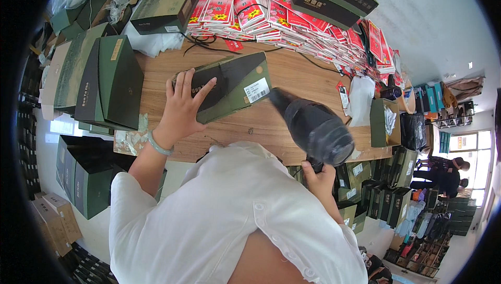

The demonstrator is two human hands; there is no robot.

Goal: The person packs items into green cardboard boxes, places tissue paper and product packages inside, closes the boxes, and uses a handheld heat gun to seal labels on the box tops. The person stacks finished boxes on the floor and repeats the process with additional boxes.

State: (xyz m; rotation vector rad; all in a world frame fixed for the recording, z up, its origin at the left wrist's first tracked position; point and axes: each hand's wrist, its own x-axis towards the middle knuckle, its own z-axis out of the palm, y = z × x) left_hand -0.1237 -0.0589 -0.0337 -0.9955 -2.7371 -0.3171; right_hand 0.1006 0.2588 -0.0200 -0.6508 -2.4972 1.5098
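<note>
A flat dark green box (237, 87) with a white label lies on the wooden table (308, 75), wrapped in shiny film. My left hand (182, 107) rests flat on its left end, fingers spread, with a pale green bangle on the wrist. My right hand (317, 177) grips the handle of a black hair dryer (313, 126), whose nozzle points at the box's right end.
Several red packets (271, 15) are stacked along the far side of the table, with green boxes (169, 2) among them. More green boxes (104, 78) are piled at the left and on the floor. An open carton (383, 122) stands at the right edge. People sit at the far right.
</note>
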